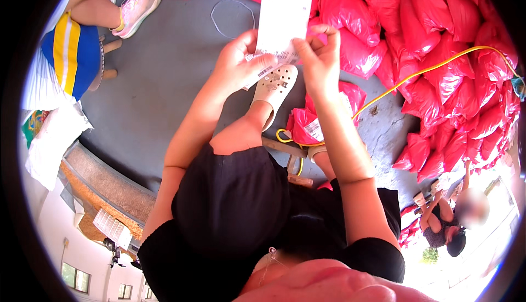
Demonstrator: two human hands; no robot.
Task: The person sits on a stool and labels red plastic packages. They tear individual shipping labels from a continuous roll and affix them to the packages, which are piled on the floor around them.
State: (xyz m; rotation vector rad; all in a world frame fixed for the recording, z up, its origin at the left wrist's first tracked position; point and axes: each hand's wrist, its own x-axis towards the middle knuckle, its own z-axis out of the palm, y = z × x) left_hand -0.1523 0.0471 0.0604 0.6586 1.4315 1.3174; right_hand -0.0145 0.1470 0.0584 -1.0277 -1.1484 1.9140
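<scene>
A long white strip of printed labels (pixel 285 9) stretches away from me between my two hands. My left hand (pixel 241 61) pinches its near left edge, thumb lying over a barcoded part. At the right edge, my right hand (pixel 320 61) grips the paper between thumb and fingers. Below the strip is my white clog (pixel 276 85) with holes in it. A pink plastic parcel bag (pixel 301 127) with a white label lies on the floor, left of my right forearm and partly hidden by it.
Shiny pink parcel bags (pixel 438 55) are heaped at the far right. A yellow cord (pixel 422 72) runs across them toward my feet. A wire loop (pixel 213 17) lies on the grey floor (pixel 148 94). One person's pink shoe (pixel 143 7) is at the upper left; other people (pixel 446 220) sit at the right.
</scene>
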